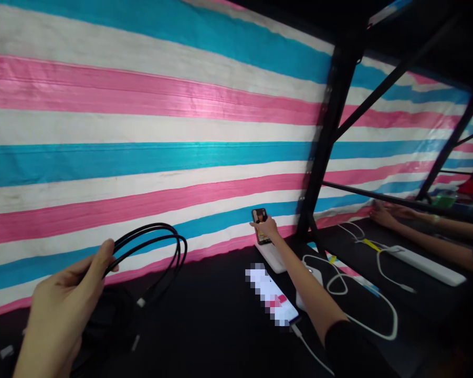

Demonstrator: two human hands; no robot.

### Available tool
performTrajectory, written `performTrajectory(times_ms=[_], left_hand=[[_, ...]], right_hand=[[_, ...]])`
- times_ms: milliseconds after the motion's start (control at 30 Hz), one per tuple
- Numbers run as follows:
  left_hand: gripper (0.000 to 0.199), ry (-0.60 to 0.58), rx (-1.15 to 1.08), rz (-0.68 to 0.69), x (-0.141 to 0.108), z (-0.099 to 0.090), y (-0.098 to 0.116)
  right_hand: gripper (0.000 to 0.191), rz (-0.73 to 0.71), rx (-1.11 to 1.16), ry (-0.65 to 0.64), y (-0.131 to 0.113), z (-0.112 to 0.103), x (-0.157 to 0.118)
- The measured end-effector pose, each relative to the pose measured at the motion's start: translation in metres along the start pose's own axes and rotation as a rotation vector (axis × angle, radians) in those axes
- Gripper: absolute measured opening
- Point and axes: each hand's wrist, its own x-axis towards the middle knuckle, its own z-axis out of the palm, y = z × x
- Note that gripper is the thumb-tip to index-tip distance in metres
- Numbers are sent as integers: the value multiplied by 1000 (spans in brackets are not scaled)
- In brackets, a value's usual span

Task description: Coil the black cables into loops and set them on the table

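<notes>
My left hand is closed on a looped black cable, pinched between thumb and fingers, with its loop hanging out to the right. Below it, a dark heap of cable with light plug ends lies on the black surface. Reaching forward, my right hand has a finger stretched across the screen of an upright phone; its other fingers are hard to make out. A white block-like object sits at the phone's foot. Nearer lies a second phone, lit and partly pixelated, with a white cable plugged in.
Striped sheeting hangs behind the black table. A black metal post rises right of centre. White cords and a long white power strip lie to the right. Another person's arms reach in there.
</notes>
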Motion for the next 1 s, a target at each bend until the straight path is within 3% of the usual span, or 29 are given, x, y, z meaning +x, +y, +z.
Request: performTrajectory(times_ms=[100, 167, 400, 667, 1000], left_hand=[[44, -15, -112, -39, 0, -2, 1], [43, -28, -119, -63, -1, -2, 4], [42, -5, -33, -36, -4, 3, 9], [47, 116, 30, 3, 8, 3, -9], [41, 45, -46, 14, -4, 8, 4]], right_hand=[[57, -26, -33, -5, 3, 0, 9], [52, -40, -65, -1, 4, -2, 12], [54, -54, -174, 6, -1, 0, 16], [49, -91, -205, 19, -1, 3, 15], [53, -74, -153, 1, 0, 5, 18]])
